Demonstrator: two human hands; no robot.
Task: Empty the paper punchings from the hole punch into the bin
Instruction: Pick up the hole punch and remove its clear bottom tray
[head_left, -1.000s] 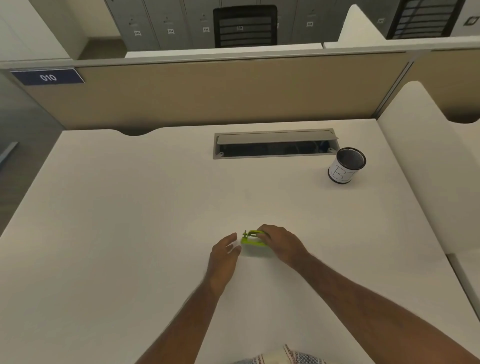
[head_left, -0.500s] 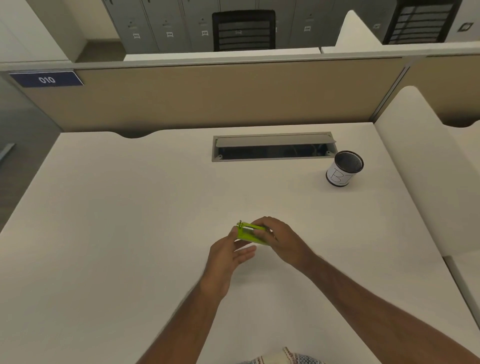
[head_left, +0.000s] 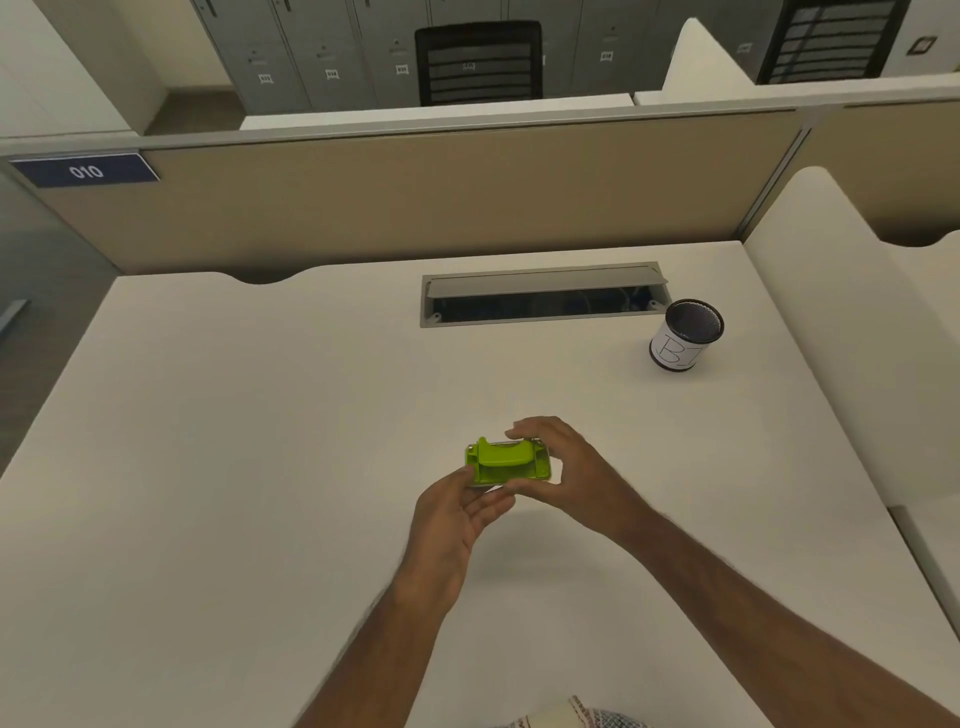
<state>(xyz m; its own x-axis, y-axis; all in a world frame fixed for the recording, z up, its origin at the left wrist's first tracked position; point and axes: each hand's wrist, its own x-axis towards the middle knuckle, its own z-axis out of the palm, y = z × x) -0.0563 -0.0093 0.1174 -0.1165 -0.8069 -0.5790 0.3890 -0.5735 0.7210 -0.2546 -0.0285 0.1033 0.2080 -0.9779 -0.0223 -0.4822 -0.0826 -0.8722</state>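
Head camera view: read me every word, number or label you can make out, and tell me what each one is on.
"010": white digits on the dark blue plate on the beige partition.
"B" plus a cut-off stroke: handwritten on the white paper label of the black mesh cup.
Small tags on the grey lockers: too blurred to read.
Lime green hole punch: no text visible.

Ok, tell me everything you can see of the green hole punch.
The hole punch is small, lime-green and plastic-looking, with a raised lever over a flat base and a metal strip at its far edge. It is held above the white desk, the left hand under its near-left corner and the right hand gripping its right end.
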